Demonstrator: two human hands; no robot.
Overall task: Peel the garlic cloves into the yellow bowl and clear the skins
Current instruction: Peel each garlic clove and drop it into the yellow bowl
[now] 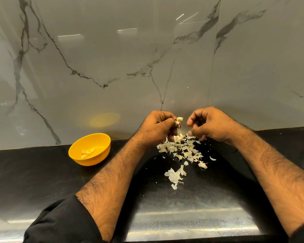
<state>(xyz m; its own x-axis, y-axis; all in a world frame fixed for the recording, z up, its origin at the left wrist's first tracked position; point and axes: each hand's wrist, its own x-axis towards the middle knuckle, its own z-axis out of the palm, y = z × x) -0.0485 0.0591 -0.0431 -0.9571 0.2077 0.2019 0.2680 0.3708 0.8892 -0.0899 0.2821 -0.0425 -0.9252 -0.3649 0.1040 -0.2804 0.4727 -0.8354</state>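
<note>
Black sleeve [63, 223] sat nearest the lens, lower left, pushed up off the left forearm. Both forearms reached forward over the black table [25, 181], whose near edge showed a bright reflection.

Left to right: yellow bowl [89, 149] stood on the table close to the marble wall [112, 58], well left of the hands, with a few peeled cloves [88, 152] lying in its bottom. A yellow reflection of the bowl showed on the wall just above it.

Left hand [158, 127] was raised above the table, fingers curled round a garlic clove [179, 119] with the tip poking out on the thumb side and a strip of skin hanging off it.

Right hand [209, 125] was just beside it, fingers curled in, fingertips near the clove but not touching it. Couldn't tell whether it pinched a bit of skin.

Skins [182, 151] lay scattered on the table below and between the hands, with one larger papery piece [175, 174] nearer the camera and a stray flake to the right.
</note>
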